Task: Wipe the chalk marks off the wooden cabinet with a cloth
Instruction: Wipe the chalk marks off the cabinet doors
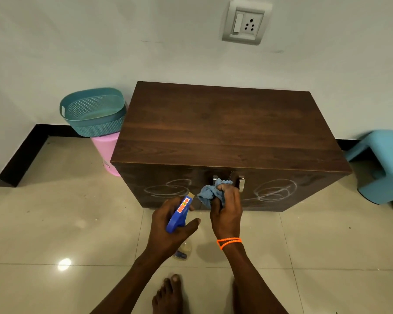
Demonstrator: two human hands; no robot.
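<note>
- Wooden cabinet (225, 128) stands against the wall; top bare, nothing wiped yet.
- Chalk marks: one scrawl (168, 189) on the cabinet's left door, another (273, 190) on its right door. Risk: a dry pass may only smear the chalk across the dark veneer.
- Left hand (168, 227) grasps a spray bottle (179, 214), nozzle toward the cabinet front. Risk: overspray dripping onto the glossy floor below, near a bare foot.
- Right hand (227, 207) clenches a bunched blue cloth (210, 193) just before the cabinet's handles (241, 182); cloth could snag there.
</note>
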